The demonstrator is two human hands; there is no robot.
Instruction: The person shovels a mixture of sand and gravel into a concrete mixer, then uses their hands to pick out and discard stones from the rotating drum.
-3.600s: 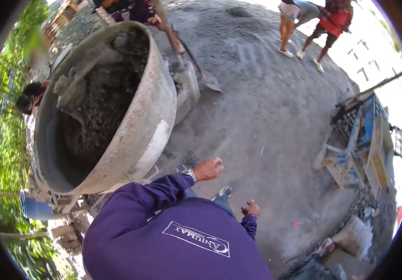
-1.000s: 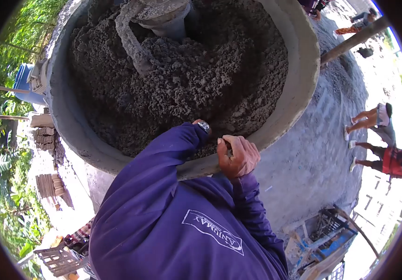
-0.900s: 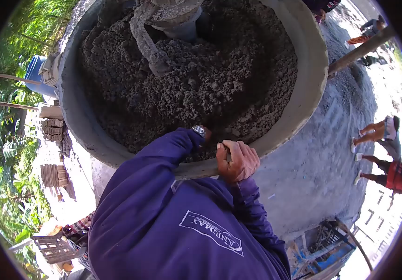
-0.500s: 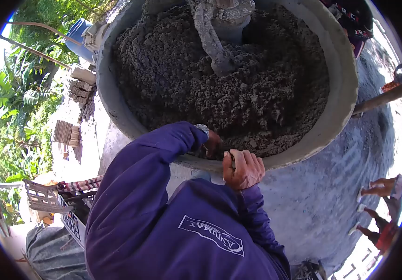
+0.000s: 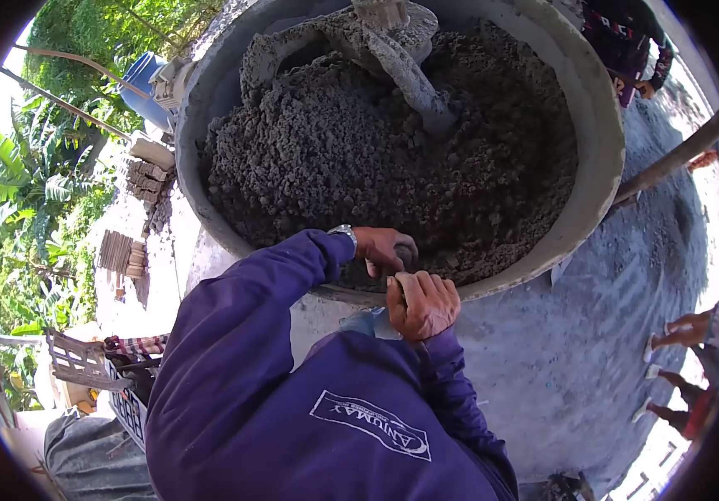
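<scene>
A large round mixer pan [image 5: 606, 179] is filled with dark, crumbly wet concrete mix [image 5: 326, 154]. Just inside the near rim, my left hand [image 5: 383, 249], wearing a metal watch [image 5: 344, 231], curls its fingers around a grey lump of mix [image 5: 408, 254]. Beside it, my right hand [image 5: 424, 304] is closed over the pan's near rim, with the thumb towards the left. A mortar-coated mixing arm [image 5: 414, 79] reaches from the central hub [image 5: 383, 15] down into the mix.
A wooden pole [image 5: 668, 167] juts out right of the pan. One person [image 5: 627, 42] stands at the upper right; legs of others [image 5: 685, 334] show at the right edge. Stacked blocks [image 5: 146, 177], a blue barrel [image 5: 144, 83] and a wooden crate [image 5: 83, 361] lie to the left.
My left hand has risen out of the pan's shadow and now shows a grey lump in its fingers. The mixing arm's lower end sits further right. My right hand stays on the rim.
</scene>
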